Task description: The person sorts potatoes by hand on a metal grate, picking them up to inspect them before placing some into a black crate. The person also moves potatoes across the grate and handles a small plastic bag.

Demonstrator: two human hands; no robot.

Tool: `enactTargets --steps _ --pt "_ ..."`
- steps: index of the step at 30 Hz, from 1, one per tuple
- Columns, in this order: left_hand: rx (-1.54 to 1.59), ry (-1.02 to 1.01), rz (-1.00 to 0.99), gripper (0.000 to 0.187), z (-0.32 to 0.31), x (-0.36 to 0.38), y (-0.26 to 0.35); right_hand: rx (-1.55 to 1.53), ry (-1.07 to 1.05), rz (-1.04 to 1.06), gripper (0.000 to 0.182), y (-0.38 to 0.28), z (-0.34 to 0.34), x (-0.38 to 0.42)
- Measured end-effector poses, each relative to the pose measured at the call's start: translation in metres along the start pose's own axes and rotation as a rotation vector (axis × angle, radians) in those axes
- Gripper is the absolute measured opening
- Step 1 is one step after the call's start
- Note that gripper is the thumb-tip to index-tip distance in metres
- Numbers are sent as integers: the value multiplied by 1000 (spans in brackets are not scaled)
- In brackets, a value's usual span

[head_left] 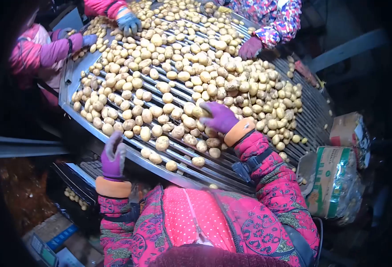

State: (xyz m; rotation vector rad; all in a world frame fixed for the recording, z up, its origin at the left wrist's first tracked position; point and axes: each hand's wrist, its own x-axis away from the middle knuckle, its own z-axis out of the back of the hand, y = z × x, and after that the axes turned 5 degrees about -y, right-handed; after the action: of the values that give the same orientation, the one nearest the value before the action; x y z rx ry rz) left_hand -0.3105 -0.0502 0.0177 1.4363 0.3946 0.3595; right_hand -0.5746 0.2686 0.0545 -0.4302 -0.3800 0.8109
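Observation:
Many potatoes (147,115) lie spread over a sorting table of parallel metal bars (231,175). My left hand (112,158), in a purple glove with grey fingers, is raised at the table's near left edge, fingers apart and nothing in it. Over the middle of the potatoes, my right hand (219,116) in a matching glove reaches leftward with thumb and fingers apart. Its fingertips are beside several potatoes, and none is seen gripped. The potatoes are heaped more thickly to the right of my right hand.
Co-workers' gloved hands are at the far side: a blue-grey glove (129,23), a blue glove (89,40) at the left and a dark red glove (250,47). Cardboard boxes (327,178) stand at the right. A scale (43,250) is at the lower left.

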Motion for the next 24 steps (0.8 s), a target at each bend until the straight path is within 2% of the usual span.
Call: enactTargets --steps 2,3,5,6,7,8,9,10,12,13,15,17,18,20,21,22,24 --pt "-45 -57 109 44 -27 -7 34 254 24 -135 59 -30 -1 9" --pt "10 -101 100 44 -40 -9 36 238 21 -142 59 -26 0 7" --pt "133 -202 112 42 -64 -9 36 38 14 -228 64 -17 0 8" --pt "198 -257 122 41 -75 -10 37 31 15 -238 64 -11 0 12" --pt "173 -297 230 41 -87 -11 48 -172 56 -139 63 -5 0 15" --pt "404 -342 365 45 -99 -11 54 -370 94 -35 61 -1 -1 16" --pt "473 -367 507 50 -107 -13 65 -633 56 -46 63 -9 -1 22" --pt "547 -386 648 57 -113 -14 74 -656 106 23 67 -21 -4 26" --pt "641 -394 627 75 -128 -9 78 -769 164 67 66 -60 0 38" --pt "657 -409 595 83 -134 -7 77 -576 240 103 66 -74 -3 41" --pt "649 -469 366 90 -142 -6 58 -310 327 120 64 -113 -4 46" --pt "703 -441 211 89 -144 -6 45 -331 267 226 65 -137 -4 50" --pt "756 -312 344 85 -133 2 61 -365 227 283 66 -145 -3 52" --pt "643 -287 411 82 -108 5 69 -459 194 235 60 -143 3 59" --pt "693 -217 383 82 -102 8 73 -320 293 257 59 -130 1 58" --pt "705 -229 322 81 -91 12 63 -179 394 277 59 -109 -6 56" --pt "656 -166 255 86 -78 21 55 89 328 44 64 -70 -18 66"
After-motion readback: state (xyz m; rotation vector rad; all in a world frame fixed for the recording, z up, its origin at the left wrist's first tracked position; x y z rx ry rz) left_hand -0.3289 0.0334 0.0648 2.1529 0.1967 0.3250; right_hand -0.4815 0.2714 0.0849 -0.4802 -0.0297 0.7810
